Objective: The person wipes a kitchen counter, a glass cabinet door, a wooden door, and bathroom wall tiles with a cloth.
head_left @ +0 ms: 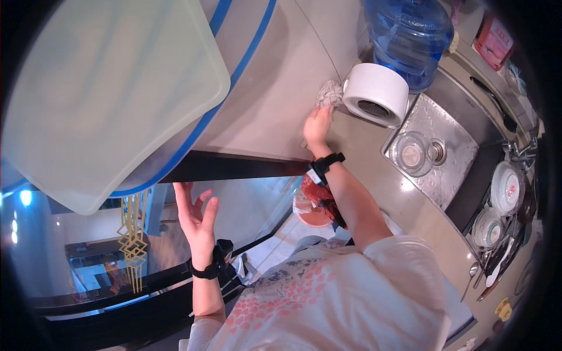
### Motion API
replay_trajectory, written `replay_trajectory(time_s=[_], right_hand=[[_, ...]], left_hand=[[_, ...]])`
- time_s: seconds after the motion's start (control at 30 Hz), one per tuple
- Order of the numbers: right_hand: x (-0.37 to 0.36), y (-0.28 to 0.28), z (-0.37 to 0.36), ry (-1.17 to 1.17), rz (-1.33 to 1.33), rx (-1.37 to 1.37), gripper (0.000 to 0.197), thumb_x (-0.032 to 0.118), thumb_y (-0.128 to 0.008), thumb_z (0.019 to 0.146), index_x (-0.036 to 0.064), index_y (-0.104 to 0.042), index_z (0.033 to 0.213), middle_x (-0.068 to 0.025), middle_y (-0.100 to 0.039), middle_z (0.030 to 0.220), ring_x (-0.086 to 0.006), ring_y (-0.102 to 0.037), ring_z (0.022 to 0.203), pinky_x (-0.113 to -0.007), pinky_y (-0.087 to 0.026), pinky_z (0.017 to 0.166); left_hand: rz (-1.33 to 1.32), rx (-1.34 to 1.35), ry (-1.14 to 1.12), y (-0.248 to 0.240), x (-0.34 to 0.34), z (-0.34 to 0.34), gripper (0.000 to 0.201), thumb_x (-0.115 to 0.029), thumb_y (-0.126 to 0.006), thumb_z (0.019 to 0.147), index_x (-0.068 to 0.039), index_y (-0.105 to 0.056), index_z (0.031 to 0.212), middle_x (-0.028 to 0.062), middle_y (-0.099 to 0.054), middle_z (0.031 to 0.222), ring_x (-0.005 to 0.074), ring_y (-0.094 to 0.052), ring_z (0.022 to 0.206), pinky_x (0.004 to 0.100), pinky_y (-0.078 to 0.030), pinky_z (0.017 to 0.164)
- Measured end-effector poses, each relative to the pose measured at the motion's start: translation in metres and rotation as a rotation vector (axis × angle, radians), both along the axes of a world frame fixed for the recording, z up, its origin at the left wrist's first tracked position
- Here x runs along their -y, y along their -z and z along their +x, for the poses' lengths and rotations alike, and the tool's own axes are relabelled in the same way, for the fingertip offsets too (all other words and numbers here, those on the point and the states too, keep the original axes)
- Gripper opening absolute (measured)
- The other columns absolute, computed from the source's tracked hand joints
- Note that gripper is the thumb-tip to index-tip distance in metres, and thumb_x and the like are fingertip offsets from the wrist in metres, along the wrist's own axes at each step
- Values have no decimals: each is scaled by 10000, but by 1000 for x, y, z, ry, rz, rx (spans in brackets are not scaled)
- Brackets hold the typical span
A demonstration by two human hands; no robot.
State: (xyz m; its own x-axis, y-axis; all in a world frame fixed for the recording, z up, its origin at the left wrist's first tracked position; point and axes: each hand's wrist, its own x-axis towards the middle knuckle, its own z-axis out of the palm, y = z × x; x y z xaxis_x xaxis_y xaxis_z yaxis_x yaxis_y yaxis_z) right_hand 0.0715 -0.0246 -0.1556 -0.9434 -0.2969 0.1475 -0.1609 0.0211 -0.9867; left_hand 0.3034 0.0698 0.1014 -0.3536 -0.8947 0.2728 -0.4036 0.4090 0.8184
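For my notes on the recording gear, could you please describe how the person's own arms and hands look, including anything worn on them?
The left hand and right hand are ungloved. Each wrist has a black strap: the left strap carries a dark, boxy piece, and the right strap has a white label. Pale short sleeves leave the forearms uncovered.

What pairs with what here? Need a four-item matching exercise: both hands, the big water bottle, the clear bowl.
Column 1
1. Left hand
2. Right hand
3. Big water bottle
4. Clear bowl

Column 2
A. In the metal sink
B. At the crumpled pale cloth
C. Open, at the dark strip
D. Blue and see-through

Pairs: 1-C, 2-B, 3-D, 4-A
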Motion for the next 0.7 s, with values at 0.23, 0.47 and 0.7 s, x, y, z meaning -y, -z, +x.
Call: replay_trajectory(time_s=[0.23, 0.47, 0.7], right_hand=[[-56, 5, 87, -428, 201, -30, 268, -62, -460, 783, -115, -442, 1044, -317, -461, 1083, -486, -444, 1026, -503, -369, 914], [-124, 40, 100, -806, 648, -102, 400, 13, -454, 796, -56, -466, 1190, -292, -489, 1211, -465, -475, 1101, -476, -393, 960], [-96, -14, 15, -457, 264, -224, 353, 116, -515, 813, -89, -501, 1100, -303, -514, 1095, -449, -519, 1003, -504, -421, 889]], left_hand=[[9, 19, -31, 4, 3, 11, 795, 11, -659, 805, -57, -231, 1472, 126, -323, 1455, 244, -344, 1305, 365, -446, 924], [64, -69, 15, 1, 8, 9, 774, 32, -642, 813, -30, -230, 1465, 123, -306, 1470, 230, -369, 1294, 370, -435, 953], [10, -65, -28, 11, 5, 19, 789, 48, -644, 801, -35, -229, 1466, 110, -285, 1487, 230, -359, 1310, 362, -449, 944]])
